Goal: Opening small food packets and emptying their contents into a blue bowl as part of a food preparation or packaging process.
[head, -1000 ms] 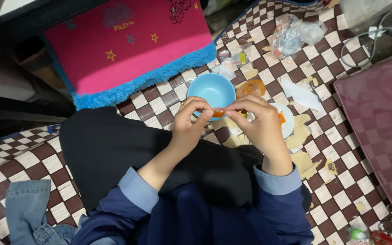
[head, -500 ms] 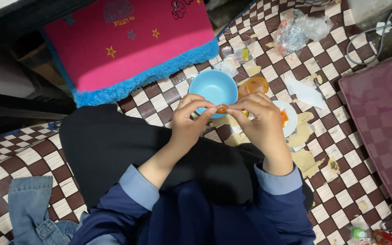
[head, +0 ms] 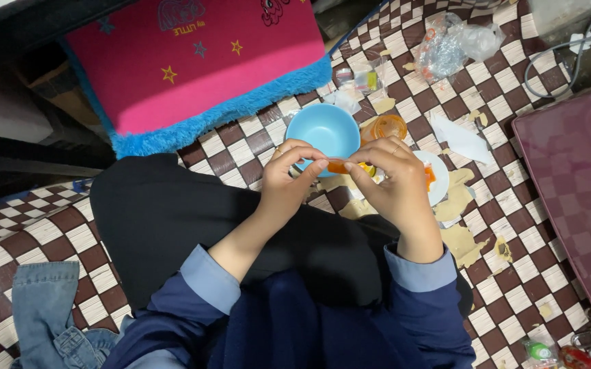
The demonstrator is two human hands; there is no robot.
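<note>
Both hands pinch one small orange piece (head: 337, 166) between fingertips: left hand (head: 289, 179) closed on its left end, right hand (head: 392, 179) on its right end. Piece sits just above the near rim of the blue bowl (head: 323, 128). White plate (head: 437, 176) right of the hands, partly hidden. Pink cushion (head: 193, 65) far left on the checkered mat (head: 507, 225).

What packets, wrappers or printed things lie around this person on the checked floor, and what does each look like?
Crumpled clear plastic bag: top right, shiny, something reddish inside.
Small clear packet: beyond the blue bowl, with a yellow-green patch.
Pink cushion: top left, fluffy blue edge, printed stars and cartoon figures.
White paper scrap: right of the bowl, blank.
Small packets: bottom right corner, green and red, partly cut off.
</note>
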